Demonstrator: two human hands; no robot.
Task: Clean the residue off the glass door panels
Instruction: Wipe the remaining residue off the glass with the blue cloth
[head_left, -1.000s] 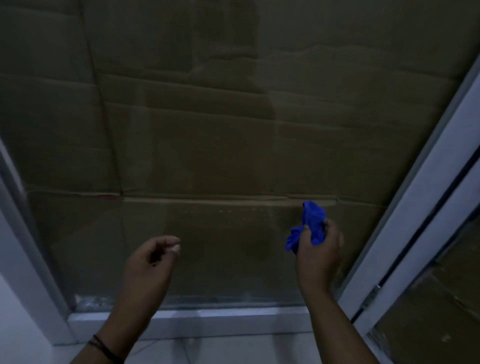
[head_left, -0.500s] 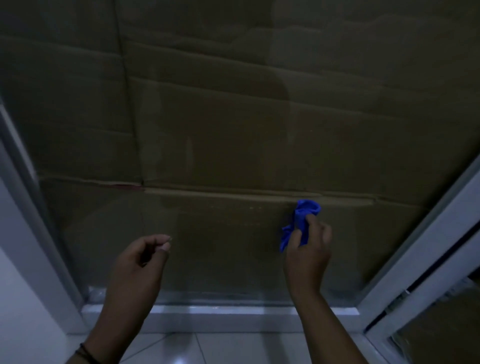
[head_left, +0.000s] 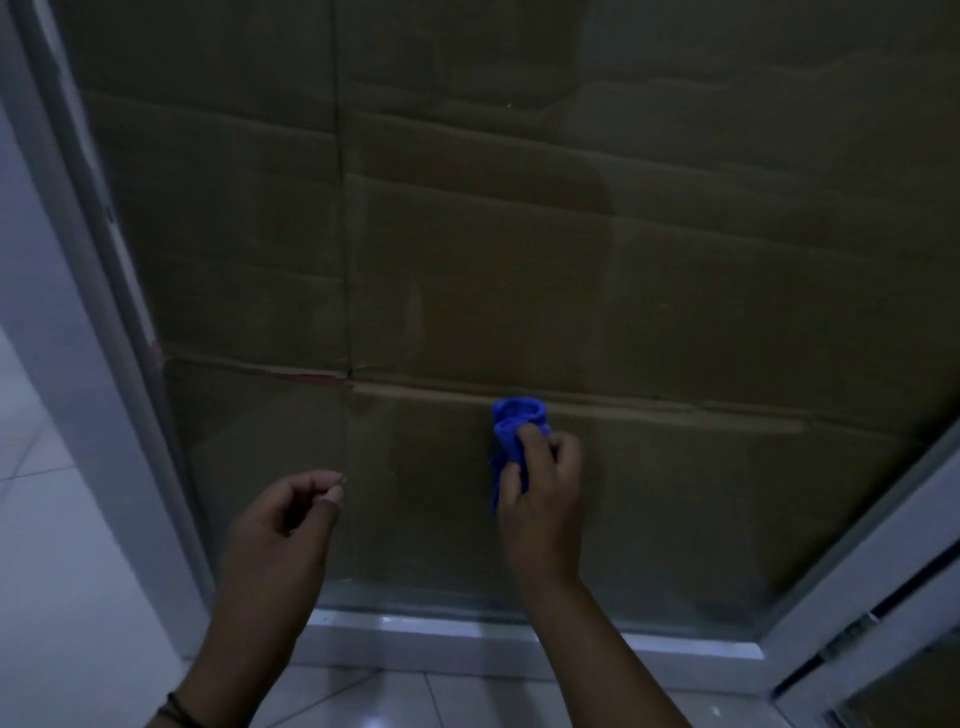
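The glass door panel (head_left: 519, 260) fills most of the view, with brown cardboard behind it. My right hand (head_left: 543, 499) grips a bunched blue cloth (head_left: 514, 423) and holds it against the lower part of the glass. My left hand (head_left: 283, 525) hovers to the left of it, close to the glass, fingers curled with thumb and forefinger near each other; nothing shows in it. Faint smears show on the glass near the bottom.
A white door frame (head_left: 93, 364) runs up the left side and a bottom rail (head_left: 467, 631) crosses below the glass. A second white frame with a dark gap (head_left: 857, 597) slants at the right. Pale floor tiles (head_left: 415, 701) lie below.
My right hand has carried the blue cloth leftward along the lower glass. The view has swung right to left, bringing the left frame in. My left hand has kept its pose.
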